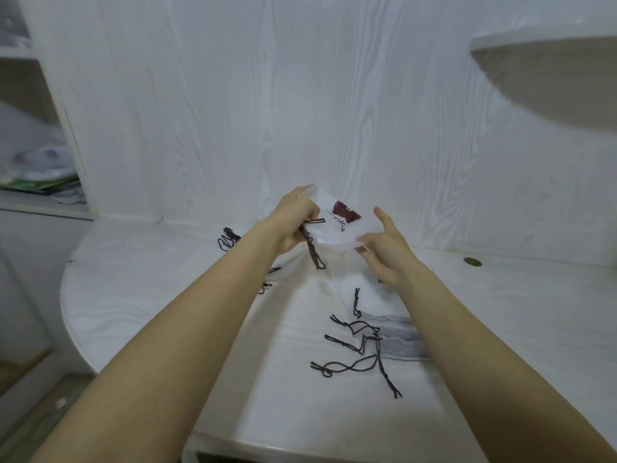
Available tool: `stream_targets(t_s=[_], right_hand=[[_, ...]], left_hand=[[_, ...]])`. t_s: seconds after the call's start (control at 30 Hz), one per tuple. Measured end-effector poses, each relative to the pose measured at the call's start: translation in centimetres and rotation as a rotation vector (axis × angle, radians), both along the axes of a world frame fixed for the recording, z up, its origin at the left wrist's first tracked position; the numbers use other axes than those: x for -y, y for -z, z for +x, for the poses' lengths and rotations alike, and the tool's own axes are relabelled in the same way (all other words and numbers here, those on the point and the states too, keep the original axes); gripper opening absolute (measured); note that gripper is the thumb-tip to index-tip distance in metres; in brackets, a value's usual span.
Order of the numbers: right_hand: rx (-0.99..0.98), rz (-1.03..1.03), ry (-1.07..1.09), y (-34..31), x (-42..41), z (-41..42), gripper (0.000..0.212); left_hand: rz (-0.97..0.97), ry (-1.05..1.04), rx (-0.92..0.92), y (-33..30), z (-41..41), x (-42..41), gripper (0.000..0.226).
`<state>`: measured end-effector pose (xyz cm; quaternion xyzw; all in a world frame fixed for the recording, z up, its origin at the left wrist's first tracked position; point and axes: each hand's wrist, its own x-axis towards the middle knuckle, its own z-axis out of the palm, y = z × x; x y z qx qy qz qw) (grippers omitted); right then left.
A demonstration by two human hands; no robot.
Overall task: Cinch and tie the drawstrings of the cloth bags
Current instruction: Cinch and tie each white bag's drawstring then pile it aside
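- Your two bare forearms fill the near part of the view, both reaching forward over the white wood-grain table [140, 295] toward one raised bag.
- Just nearer you than that bag, a flat stack of white cloth bags [384, 332] lies on the table with loose dark drawstrings [360, 349] spilling from its left edge; those look not yet tied.
- You hold the white cloth bag with a dark red print [340, 225] clear of the table, above the far end of the stack.
- Your left hand [293, 225] is curled on the bag's left edge, where its dark cord [312, 248] gathers and hangs down; whether the fingers pinch cord or cloth, I cannot tell.
- Your right hand [384, 248] supports the bag's near right corner, thumb up and fingers fairly straight, not clenched.
- This looks like the cinching step: next, brace the cloth with the right hand, pull the cord left, then knot it.
- Farther left of the held bag, another tangle of dark cord [228, 240] lies on the table.
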<state>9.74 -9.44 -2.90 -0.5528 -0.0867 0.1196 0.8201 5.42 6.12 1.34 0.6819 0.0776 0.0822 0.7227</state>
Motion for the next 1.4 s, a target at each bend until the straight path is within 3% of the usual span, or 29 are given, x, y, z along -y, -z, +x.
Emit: stream_targets(t_s=[0.17,0.3,0.47,0.6,0.7,0.83,0.97,1.17,1.3,1.4], right_hand=[[0.212,-0.198,-0.040,-1.7,-6.5,2.0,0.093],[0.205,-0.350,-0.097,-0.6,-11.3,4.0,0.098],[0.248,-0.821,-0.145,2.6,-13.6,6.2,0.072],[0.319,-1.350,-0.132,4.0,-14.7,7.1,0.052],[0.355,-1.513,-0.103,5.1,-15.4,7.2,0.044],[0.401,-1.541,-0.119,5.9,-15.4,7.2,0.046],[0.369,-1.495,-0.156,5.3,-14.8,7.1,0.052],[0.453,-1.102,-0.137,2.4,-12.1,4.4,0.053],[0.558,-0.974,-0.106,0.8,-7.9,1.2,0.041],[0.618,-0.998,-0.067,0.8,-3.6,-0.4,0.037]], left_hand=[[0.182,-0.237,0.162,-0.1,0.0,-6.1,0.072],[0.467,-0.404,0.078,1.6,0.7,-9.9,0.077],[0.745,-0.291,-0.211,4.7,2.0,-12.2,0.061],[0.809,-0.208,-0.419,5.5,2.7,-13.0,0.036],[0.792,-0.154,-0.451,5.9,2.6,-13.1,0.034],[0.824,-0.111,-0.541,6.5,2.0,-12.9,0.025],[0.812,-0.225,-0.478,6.4,1.8,-12.5,0.012],[0.981,-0.548,-0.063,4.5,0.0,-9.5,0.030],[1.022,-0.445,0.183,4.2,-1.4,-5.9,0.030],[0.970,-0.265,0.303,4.9,-2.4,-2.5,0.029]])
